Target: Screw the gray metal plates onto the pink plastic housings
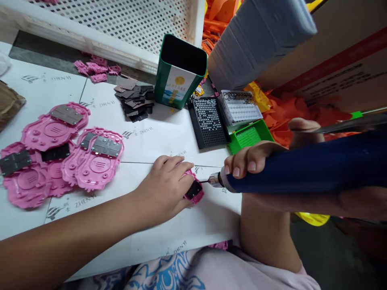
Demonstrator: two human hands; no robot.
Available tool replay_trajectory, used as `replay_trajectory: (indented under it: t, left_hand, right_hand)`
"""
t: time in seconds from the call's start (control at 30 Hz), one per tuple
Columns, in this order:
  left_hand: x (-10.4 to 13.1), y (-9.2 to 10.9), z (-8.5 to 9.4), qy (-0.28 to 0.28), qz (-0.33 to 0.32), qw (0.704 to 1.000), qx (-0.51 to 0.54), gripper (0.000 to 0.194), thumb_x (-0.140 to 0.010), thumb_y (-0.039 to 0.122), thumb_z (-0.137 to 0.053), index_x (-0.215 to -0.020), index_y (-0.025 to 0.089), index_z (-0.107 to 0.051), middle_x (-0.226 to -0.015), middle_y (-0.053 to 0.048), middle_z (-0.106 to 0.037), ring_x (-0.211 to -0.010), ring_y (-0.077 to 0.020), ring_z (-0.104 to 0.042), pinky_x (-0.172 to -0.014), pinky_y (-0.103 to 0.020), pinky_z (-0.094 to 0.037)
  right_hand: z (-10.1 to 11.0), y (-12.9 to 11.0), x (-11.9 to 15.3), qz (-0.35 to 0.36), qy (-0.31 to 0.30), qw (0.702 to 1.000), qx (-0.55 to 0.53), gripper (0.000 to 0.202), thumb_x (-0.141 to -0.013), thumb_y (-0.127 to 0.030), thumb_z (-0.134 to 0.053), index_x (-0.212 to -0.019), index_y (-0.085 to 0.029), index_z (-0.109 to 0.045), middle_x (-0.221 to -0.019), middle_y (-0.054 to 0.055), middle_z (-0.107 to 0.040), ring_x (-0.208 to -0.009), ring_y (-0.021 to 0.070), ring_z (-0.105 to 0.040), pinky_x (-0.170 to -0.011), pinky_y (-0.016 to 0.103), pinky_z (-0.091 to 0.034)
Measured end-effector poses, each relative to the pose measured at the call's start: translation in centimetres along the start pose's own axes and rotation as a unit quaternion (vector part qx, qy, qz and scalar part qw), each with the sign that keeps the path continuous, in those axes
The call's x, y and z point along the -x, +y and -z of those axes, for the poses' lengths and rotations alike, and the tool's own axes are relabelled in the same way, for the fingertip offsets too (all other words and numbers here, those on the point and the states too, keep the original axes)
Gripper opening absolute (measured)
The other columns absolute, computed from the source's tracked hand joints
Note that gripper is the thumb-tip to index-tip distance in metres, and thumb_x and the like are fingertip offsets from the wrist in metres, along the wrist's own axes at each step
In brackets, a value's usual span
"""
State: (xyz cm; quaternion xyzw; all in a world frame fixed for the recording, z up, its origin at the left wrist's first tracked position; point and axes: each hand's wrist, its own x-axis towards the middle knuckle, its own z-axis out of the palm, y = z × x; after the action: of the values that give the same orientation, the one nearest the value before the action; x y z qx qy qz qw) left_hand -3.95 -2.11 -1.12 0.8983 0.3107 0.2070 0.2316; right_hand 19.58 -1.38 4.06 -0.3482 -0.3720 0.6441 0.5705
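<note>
My left hand [166, 187] is closed over a small pink plastic part [198, 197] on the white work surface, its fingers hiding most of it. A black plate with screws [193, 189] shows on that part. My right hand [256, 159] grips a dark blue electric screwdriver [302, 167], held nearly level. Its thin bit reaches the edge of the black plate; whether it sits in a screw I cannot tell. To the left lie several pink plastic shells [99, 169], overlapping, with grey or black plates screwed on.
A green tin [178, 76] stands behind a black screw tray [210, 123], with a green tray [250, 135] and a clear box [240, 106] beside it. Dark plates [136, 100] are piled to the tin's left. A white perforated crate [121, 24] and a cardboard box [335, 60] bound the back.
</note>
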Motion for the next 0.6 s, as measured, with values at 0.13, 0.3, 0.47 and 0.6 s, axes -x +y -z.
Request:
replay_trajectory:
  t: [0.13,0.3,0.47,0.6]
  left_hand:
    - [0.0,-0.1,-0.1,0.005,0.001,1.0,0.003,0.039,-0.083,0.041,-0.072,-0.106,0.011,-0.066,-0.126,-0.014,-0.064,-0.123,-0.0364,-0.051,-0.099,-0.048,-0.033]
    - [0.0,-0.1,-0.2,0.003,0.002,1.0,0.003,0.042,-0.082,0.043,-0.073,-0.108,0.011,-0.066,-0.127,-0.014,-0.063,-0.123,-0.0363,-0.05,-0.099,-0.047,-0.032]
    - [0.1,-0.1,-0.2,0.006,-0.002,1.0,-0.001,0.044,-0.081,0.044,-0.074,-0.109,0.011,-0.066,-0.126,-0.015,-0.063,-0.122,-0.0362,-0.051,-0.099,-0.048,-0.031]
    - [0.1,0.0,-0.3,0.01,-0.003,1.0,-0.006,0.043,-0.08,0.044,-0.075,-0.107,0.011,-0.066,-0.126,-0.014,-0.064,-0.121,-0.0358,-0.051,-0.098,-0.047,-0.031]
  right_hand:
    - [0.8,0.5,0.3,0.013,0.015,1.0,0.002,0.052,-0.067,-0.068,-0.066,-0.099,-0.027,-0.064,-0.068,0.005,-0.066,-0.06,0.0289,-0.066,-0.057,0.053,-0.056]
    - [0.4,0.5,0.1,0.021,-0.03,0.998,0.041,0.059,-0.054,-0.065,-0.078,-0.095,-0.026,-0.064,-0.072,0.006,-0.068,-0.063,0.0293,-0.067,-0.062,0.056,-0.057]
    - [-0.4,0.3,-0.1,0.037,-0.032,0.998,0.048,0.06,-0.057,-0.07,-0.074,-0.099,-0.027,-0.064,-0.074,0.006,-0.068,-0.065,0.0293,-0.067,-0.063,0.055,-0.057]
    - [-1.7,0.3,-0.1,0.061,-0.056,0.993,0.081,0.061,-0.065,-0.061,-0.074,-0.115,-0.03,-0.06,-0.076,0.005,-0.069,-0.065,0.0281,-0.067,-0.063,0.052,-0.057]
